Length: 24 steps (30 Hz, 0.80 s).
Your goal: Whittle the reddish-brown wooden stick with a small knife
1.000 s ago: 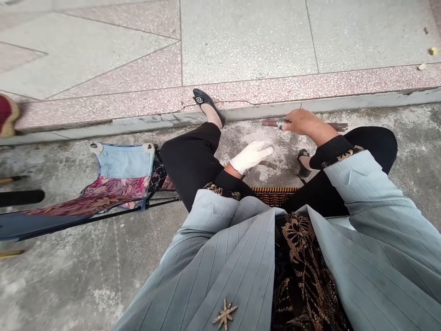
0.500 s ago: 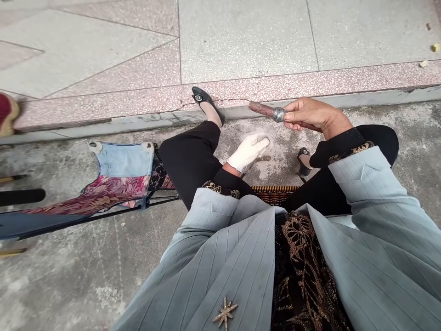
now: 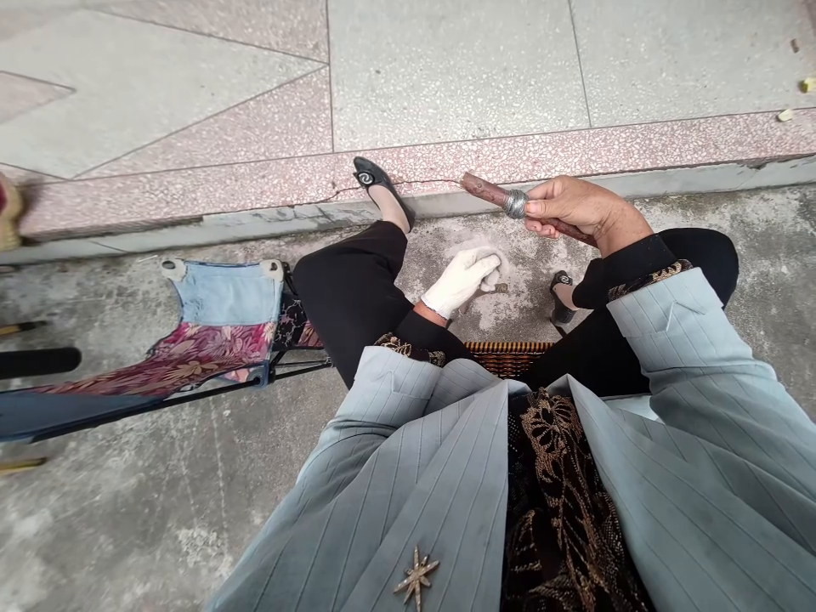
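Observation:
My right hand (image 3: 564,208) is closed round a brown wooden stick (image 3: 485,190), which points to the upper left. A coil of silvery wire (image 3: 515,204) is wound round the stick just beyond my thumb and fingertips. My left hand (image 3: 464,279), in a white glove, is lower and to the left, its fingers curled shut. What they pinch is hidden. A small brownish piece (image 3: 501,289) shows just below the gloved fingers; I cannot tell whether it is held or lies on the ground.
A folding chair (image 3: 223,340) with denim and flowered cloth stands at the left. A raised stone step (image 3: 446,140) runs across in front, under my left shoe (image 3: 376,177). The woven seat edge (image 3: 510,359) shows between my legs.
The stick in my right hand has turned slightly, with its free end a little higher. My gloved left hand has shifted slightly, its fingertips moving right. The view has moved a little.

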Available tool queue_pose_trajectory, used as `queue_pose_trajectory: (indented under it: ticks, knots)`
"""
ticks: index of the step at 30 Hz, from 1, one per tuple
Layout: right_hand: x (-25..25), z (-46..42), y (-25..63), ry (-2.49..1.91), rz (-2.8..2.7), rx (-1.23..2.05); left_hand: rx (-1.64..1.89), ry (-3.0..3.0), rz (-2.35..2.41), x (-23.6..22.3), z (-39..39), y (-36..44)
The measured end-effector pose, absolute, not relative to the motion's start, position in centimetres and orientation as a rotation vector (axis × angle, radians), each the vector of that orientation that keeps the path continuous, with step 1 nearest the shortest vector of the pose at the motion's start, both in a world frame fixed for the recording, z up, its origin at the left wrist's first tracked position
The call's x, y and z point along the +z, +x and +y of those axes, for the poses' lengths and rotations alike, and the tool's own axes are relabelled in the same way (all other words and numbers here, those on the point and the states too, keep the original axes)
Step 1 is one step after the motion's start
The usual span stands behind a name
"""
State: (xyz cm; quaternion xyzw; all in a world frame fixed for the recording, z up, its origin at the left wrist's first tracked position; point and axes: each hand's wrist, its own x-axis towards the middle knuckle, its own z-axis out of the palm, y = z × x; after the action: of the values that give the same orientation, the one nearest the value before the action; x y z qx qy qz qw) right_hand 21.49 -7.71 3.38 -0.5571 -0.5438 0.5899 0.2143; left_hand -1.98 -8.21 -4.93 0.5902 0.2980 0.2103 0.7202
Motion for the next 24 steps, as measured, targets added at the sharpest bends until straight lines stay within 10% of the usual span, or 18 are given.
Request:
queue_pose_trajectory:
  ticks: [15, 21, 24]
  knots:
    - [1.2, -6.2, 20.9, -2.269, -2.056, 1.121, 0.337, 1.985, 0.704, -4.4, -7.8, -2.3]
    - [1.4, -7.0, 20.5, -1.507, -2.342, 2.343, 0.304, 2.06, 0.72, -5.4, -7.3, -2.7]
    - [3.2, -7.6, 21.5, -1.101, -1.952, 2.261, 0.392, 1.957, 0.731, -5.7, -7.1, -2.8]
